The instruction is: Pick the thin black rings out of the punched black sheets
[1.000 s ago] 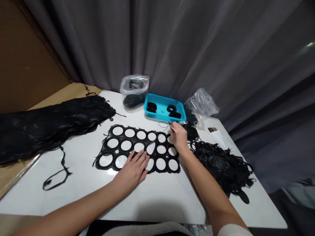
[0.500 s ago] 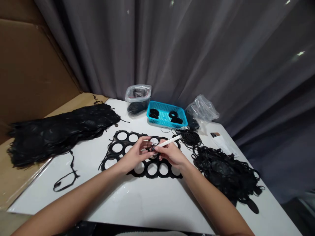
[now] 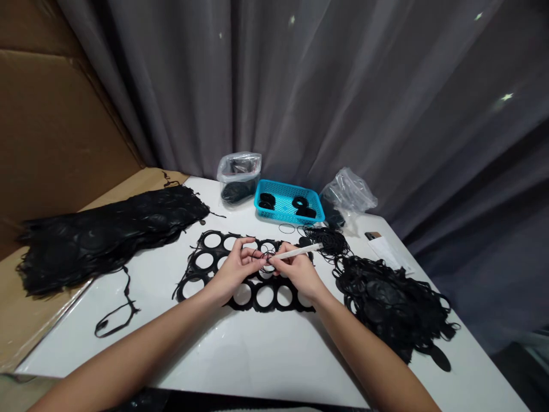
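Above the black rubber sheet with round holes (image 3: pixel 253 306), my left hand (image 3: pixel 235 269) is closed, its fingertips pinching thin black rings (image 3: pixel 266 253). Facing it, my right hand (image 3: pixel 295 273) grips a slim white pen-like tool (image 3: pixel 300 250), which slants up to the right. The right fingertips are also at the thin rings, close to the left ones. How many rings there are, and whether the right fingers hold them as well, I cannot tell. The perforated sheet lies flat on the white table (image 3: pixel 253 360), partly covered by both hands.
A blue basket (image 3: pixel 278 216) with black rings stands behind, between a clear plastic-lined tub (image 3: pixel 238 183) and a plastic bag (image 3: pixel 351 194). At right are a pile of thin rings (image 3: pixel 330 241) and a heap of black scraps (image 3: pixel 386 297). Stacked black sheets (image 3: pixel 115 229) lie left.
The thin rings are now spread more visibly between my fingertips. My right hand has shifted slightly right, and the white tool tilts a little flatter. The camera view has moved slightly.
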Demonstrator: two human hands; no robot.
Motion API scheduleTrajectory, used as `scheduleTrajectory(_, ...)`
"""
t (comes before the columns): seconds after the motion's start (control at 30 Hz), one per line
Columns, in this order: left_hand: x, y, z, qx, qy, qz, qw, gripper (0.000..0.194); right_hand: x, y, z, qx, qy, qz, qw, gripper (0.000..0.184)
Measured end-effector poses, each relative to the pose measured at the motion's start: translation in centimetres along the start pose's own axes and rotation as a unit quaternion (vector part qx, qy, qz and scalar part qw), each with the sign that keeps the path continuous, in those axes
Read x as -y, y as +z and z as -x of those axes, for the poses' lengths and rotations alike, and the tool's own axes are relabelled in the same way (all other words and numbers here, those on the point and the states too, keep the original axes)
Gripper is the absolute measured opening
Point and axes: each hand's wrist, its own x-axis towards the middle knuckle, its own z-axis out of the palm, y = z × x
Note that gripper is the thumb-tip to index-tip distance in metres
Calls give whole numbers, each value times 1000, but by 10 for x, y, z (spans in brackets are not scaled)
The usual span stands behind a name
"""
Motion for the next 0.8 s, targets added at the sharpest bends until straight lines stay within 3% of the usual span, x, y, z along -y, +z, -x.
scheduleTrajectory(0.17,-3,5,-6,-9,95,-71,993,59,1,2,1,-19,-23,51,998,27)
scheduleTrajectory(0.27,-4,1,-8,-3,129,-101,987,59,2,0,1,8,6,-31,999,30)
scheduleTrajectory(0.4,-3,-6,-9,16,84,-100,991,62,2,-3,1,83,74,-239,965,42)
scheduleTrajectory(0.5,-1,-8,-9,46,38,-75,995,60,-3,-4,2,140,97,-320,932,43)
scheduleTrajectory(0.7,1,-7,-18,68,32,-102,992,48,-15,8,4,286,113,-337,890,43)
scheduleTrajectory(0.8,-1,-14,-27,65,51,-146,986,46,-10,11,-5,264,115,-333,898,43)
